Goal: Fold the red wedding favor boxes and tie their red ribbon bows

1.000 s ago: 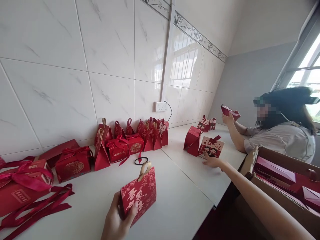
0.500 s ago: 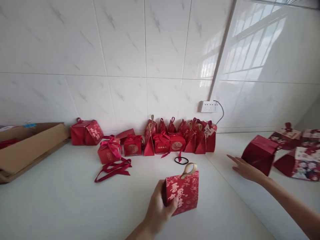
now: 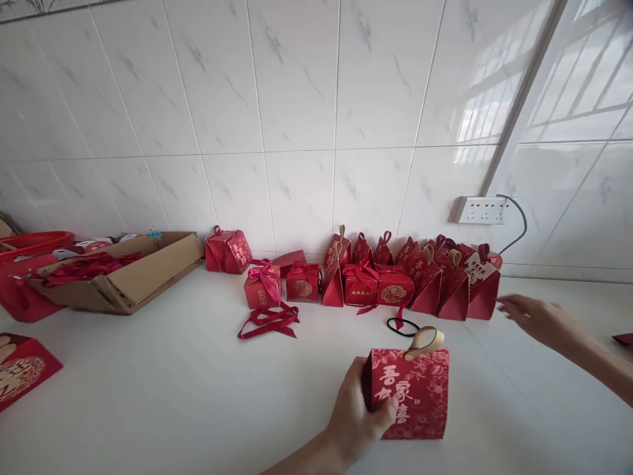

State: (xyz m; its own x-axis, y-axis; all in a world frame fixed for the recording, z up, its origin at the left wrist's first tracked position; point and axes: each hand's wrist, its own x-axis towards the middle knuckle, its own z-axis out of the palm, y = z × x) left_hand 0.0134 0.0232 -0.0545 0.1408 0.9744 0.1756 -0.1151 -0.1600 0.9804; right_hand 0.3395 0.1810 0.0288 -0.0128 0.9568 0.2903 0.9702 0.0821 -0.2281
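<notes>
My left hand [image 3: 359, 412] grips a red gift box [image 3: 420, 392] by its left side, thumb on the front face; a gold loop handle stands on its top. To the right, my right hand [image 3: 539, 320] is raised over the counter with its fingers extended and nothing seen in it. It is nearest to the right end of a row of red boxes [image 3: 455, 297]. Behind the held box lies a black elastic ring [image 3: 403, 327]. A loose red ribbon [image 3: 270, 323] lies in front of a small bow-tied box [image 3: 263, 287].
At the left, a cardboard box [image 3: 148, 274] holds red ribbons, beside a red basket [image 3: 37, 243]. Another red box [image 3: 24, 369] is at the left edge. A socket strip [image 3: 484, 210] with a cable is on the tiled wall behind the white counter [image 3: 198, 396].
The view has turned left, bringing in more of the cardboard box. My right hand has moved away from the large red box at the right. My left hand still holds its box.
</notes>
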